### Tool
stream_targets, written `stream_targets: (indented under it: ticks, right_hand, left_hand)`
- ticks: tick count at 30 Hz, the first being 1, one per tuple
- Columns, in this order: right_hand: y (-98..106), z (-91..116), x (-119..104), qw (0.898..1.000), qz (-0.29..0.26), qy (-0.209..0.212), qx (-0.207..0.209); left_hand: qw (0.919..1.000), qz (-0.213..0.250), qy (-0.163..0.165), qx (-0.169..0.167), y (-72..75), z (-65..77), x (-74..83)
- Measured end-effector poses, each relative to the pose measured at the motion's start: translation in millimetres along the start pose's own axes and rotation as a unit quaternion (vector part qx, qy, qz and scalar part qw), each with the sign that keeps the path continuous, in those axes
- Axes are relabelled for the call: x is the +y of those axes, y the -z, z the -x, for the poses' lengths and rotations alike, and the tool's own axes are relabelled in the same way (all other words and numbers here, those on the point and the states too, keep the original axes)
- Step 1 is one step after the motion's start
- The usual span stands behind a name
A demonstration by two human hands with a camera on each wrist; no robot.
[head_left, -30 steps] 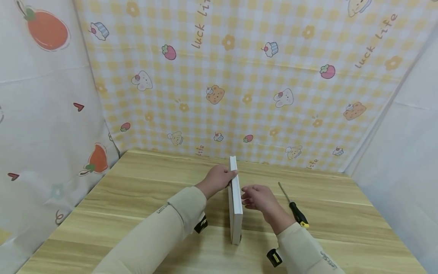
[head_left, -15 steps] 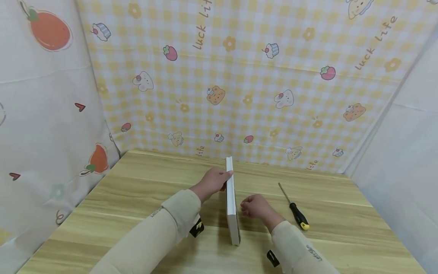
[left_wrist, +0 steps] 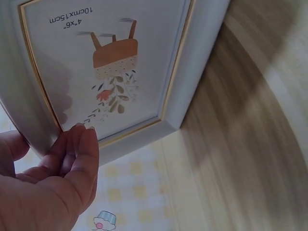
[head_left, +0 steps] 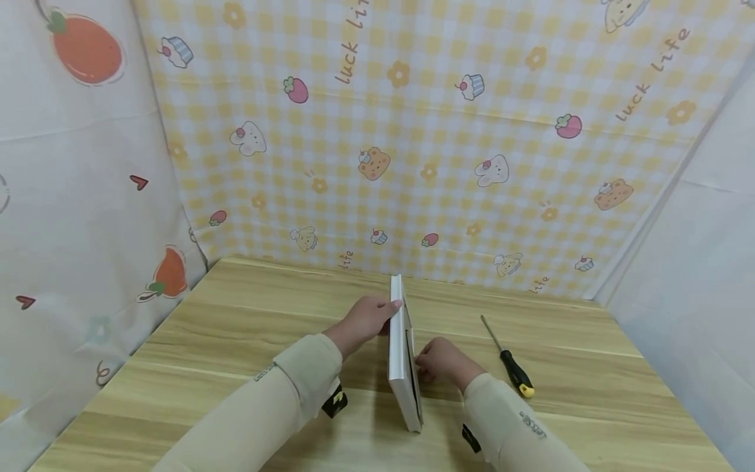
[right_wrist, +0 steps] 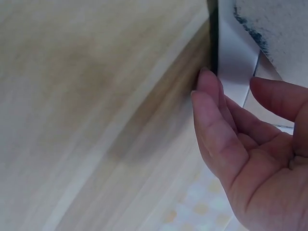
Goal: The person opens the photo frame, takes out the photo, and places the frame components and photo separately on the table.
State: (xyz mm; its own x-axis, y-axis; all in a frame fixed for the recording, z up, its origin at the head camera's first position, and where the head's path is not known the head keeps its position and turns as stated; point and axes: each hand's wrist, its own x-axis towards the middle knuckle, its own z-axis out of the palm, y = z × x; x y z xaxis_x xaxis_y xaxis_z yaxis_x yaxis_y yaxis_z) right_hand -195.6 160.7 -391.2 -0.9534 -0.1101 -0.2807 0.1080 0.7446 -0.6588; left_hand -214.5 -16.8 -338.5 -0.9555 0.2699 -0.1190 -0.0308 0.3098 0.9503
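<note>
A white picture frame [head_left: 396, 354] stands on edge on the wooden table, tilted a little and seen narrow side on. My left hand [head_left: 367, 316] grips its upper edge, thumb on the rim and fingers on the front. The left wrist view shows a gold inner line and a printed insert [left_wrist: 115, 53] with a plant drawing, upside down. My right hand [head_left: 442, 360] is at the frame's back side, fingers bent and thumb apart in the right wrist view. A grey back piece [right_wrist: 284, 38] shows above its thumb; whether the fingertips touch the frame I cannot tell.
A screwdriver [head_left: 516, 375] with a black and yellow handle lies on the table [head_left: 590, 367] to the right of my right hand. A yellow checked cloth [head_left: 330, 131] hangs behind the table, with white cloths at both sides.
The frame has shifted slightly left and turned, so more of its back side shows. My left hand keeps its grip. My right hand has moved lower and closer to the frame's back.
</note>
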Motion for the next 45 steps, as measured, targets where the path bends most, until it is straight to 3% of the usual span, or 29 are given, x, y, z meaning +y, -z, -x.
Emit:
stream_targets:
  ticks: [5, 14, 21, 35, 45]
  right_hand:
    - [2.8, 1.7, -1.6, 1.0, -0.009, -0.013, 0.001]
    - [13.5, 5.5, 4.7, 1.0, 0.014, -0.018, 0.012]
    - [16.8, 5.7, 9.6, 0.999, 0.034, -0.029, 0.026]
    - [17.3, 5.1, 12.4, 0.996, 0.068, -0.041, 0.037]
    - [22.2, -0.2, 16.9, 0.996, 0.053, -0.051, 0.043]
  left_hand:
    - [0.9995, 0.026, -0.005, -0.015, -0.6, 2.3, -5.0]
    - [0.9997, 0.012, -0.009, -0.017, 0.4, 6.3, -11.4]
    - [0.9995, -0.028, 0.003, 0.013, 7.1, 6.0, -18.5]
    - [0.9956, -0.092, 0.013, 0.011, 12.8, 13.6, -24.1]
    - [0.9903, -0.138, 0.011, 0.012, 14.1, 7.4, -35.1]
